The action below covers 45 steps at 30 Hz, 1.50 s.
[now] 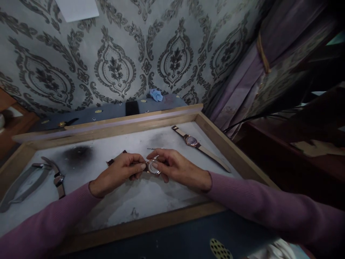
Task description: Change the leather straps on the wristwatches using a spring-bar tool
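Both hands meet over the middle of a shallow wooden tray [167, 219], holding one wristwatch [153, 167]. Its round case has a rose-gold rim and a pale face or back; which side shows, I cannot tell. My left hand [125, 167] pinches the brown strap beside the case, and a dark strap end [110, 162] sticks out past that hand. Thumb and fingers of my right hand [172, 165] close around the case from the right. Just behind the right fingers lies a thin metal tool [155, 148], partly hidden.
A second watch [191, 140] lies stretched out at the tray's right. Toward the left are another brown-strapped watch [58, 180] and a grey strap-like loop [29, 185]. Behind the tray's back rim are a dark phone-like rectangle [132, 108] and a blue crumpled item [156, 95].
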Each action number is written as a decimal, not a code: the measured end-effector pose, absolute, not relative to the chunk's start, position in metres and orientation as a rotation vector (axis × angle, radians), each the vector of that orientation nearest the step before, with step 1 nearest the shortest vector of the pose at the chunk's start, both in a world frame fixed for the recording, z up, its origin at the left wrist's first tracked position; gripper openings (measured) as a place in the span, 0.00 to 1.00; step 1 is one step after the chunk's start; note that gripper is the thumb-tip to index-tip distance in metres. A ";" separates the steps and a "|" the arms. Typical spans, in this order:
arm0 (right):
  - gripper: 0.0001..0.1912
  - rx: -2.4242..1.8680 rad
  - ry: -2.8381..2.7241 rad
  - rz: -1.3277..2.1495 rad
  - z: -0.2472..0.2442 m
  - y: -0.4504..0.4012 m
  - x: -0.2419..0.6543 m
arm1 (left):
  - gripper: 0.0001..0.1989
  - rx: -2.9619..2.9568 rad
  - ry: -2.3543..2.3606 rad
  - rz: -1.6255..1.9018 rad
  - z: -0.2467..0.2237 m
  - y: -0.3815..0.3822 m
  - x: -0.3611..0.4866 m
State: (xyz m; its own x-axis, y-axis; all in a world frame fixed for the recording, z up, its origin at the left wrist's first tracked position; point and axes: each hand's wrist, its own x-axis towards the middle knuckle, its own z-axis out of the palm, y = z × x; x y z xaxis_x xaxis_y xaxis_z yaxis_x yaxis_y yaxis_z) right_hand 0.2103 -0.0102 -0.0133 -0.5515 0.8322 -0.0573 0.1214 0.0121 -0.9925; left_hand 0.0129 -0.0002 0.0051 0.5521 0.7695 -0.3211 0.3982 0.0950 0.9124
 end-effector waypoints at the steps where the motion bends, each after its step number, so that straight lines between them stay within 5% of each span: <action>1: 0.06 -0.975 -1.721 1.590 -0.014 -0.010 0.211 | 0.11 1.539 1.047 0.359 0.005 0.000 0.013; 16: 0.20 -1.020 -1.885 1.546 -0.017 -0.007 0.210 | 0.15 1.732 0.993 0.278 0.002 0.001 0.012; 32: 0.04 -0.878 -1.740 1.684 -0.030 -0.002 0.206 | 0.15 1.628 1.072 0.382 -0.006 0.000 0.013; 45: 0.04 -0.810 -1.728 1.726 -0.020 -0.004 0.210 | 0.15 2.040 1.039 0.194 0.010 -0.002 0.010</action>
State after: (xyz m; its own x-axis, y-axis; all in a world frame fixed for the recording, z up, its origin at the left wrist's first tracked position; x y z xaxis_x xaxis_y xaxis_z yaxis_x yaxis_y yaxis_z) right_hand 0.2098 -0.0036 -0.0198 -0.6600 0.7507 -0.0278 0.0288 -0.0117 -0.9995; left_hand 0.0101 -0.0025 0.0100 0.6480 0.7311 -0.2136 0.6050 -0.3238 0.7274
